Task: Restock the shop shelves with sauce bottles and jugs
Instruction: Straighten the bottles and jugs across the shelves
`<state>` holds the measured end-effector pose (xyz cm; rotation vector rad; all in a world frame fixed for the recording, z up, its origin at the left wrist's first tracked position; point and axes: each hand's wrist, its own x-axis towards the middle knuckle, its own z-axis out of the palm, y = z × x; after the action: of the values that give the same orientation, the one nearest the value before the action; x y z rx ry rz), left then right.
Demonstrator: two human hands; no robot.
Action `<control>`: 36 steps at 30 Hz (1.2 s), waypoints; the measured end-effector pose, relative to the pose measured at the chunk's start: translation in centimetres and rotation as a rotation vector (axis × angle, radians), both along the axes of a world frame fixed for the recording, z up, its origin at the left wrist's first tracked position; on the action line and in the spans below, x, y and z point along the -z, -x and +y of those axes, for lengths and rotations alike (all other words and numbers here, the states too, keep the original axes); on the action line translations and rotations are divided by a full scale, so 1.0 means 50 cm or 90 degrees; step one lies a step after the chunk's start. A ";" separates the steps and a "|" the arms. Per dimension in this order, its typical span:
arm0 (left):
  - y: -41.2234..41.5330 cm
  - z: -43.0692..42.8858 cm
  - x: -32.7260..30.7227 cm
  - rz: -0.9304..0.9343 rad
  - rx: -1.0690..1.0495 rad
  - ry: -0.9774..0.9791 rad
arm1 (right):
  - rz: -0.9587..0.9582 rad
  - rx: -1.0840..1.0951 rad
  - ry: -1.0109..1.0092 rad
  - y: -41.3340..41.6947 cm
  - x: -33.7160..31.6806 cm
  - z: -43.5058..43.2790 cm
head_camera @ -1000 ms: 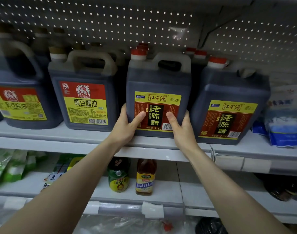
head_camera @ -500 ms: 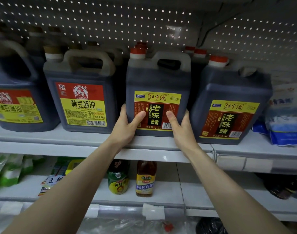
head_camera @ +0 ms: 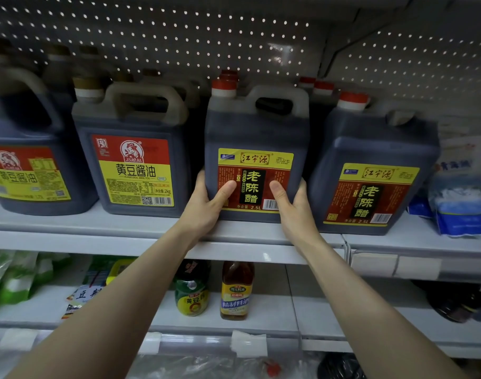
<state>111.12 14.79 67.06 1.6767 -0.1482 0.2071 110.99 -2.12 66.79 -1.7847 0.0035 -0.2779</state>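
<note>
Thumbs [head_camera: 227, 188] lie flat on the front label of a vinegar jug [head_camera: 257, 132], one near each lower corner, while the other fingers wrap round its sides, mostly out of sight. The left hand [head_camera: 206, 206] and right hand [head_camera: 294, 209] clasp the jug low down, bare forearms reaching up from the bottom of the frame. The jug stands upright at the front edge of the upper shelf [head_camera: 97, 228], its base meeting the board. It is a squarish clear plastic container filled with near-black liquid, with a red cap, a pale moulded handle on top and a yellow-and-red label marked 2.5L. A twin jug [head_camera: 376, 160] stands just beside it on the right, turned slightly; a soy jug [head_camera: 132, 149] with a red-and-yellow label stands just left. More caps show in rows behind, before a white pegboard [head_camera: 179, 36]. On the shelf below, an amber bottle [head_camera: 236, 291] and a green-labelled bottle [head_camera: 191, 294] stand side by side between the forearms.
</note>
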 end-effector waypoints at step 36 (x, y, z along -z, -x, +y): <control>0.003 0.000 -0.004 0.002 0.015 0.010 | 0.010 0.009 0.008 0.001 -0.004 0.002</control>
<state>110.94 14.81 67.27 1.6594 -0.1638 0.1875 110.96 -2.04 67.01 -1.7994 0.0254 -0.2737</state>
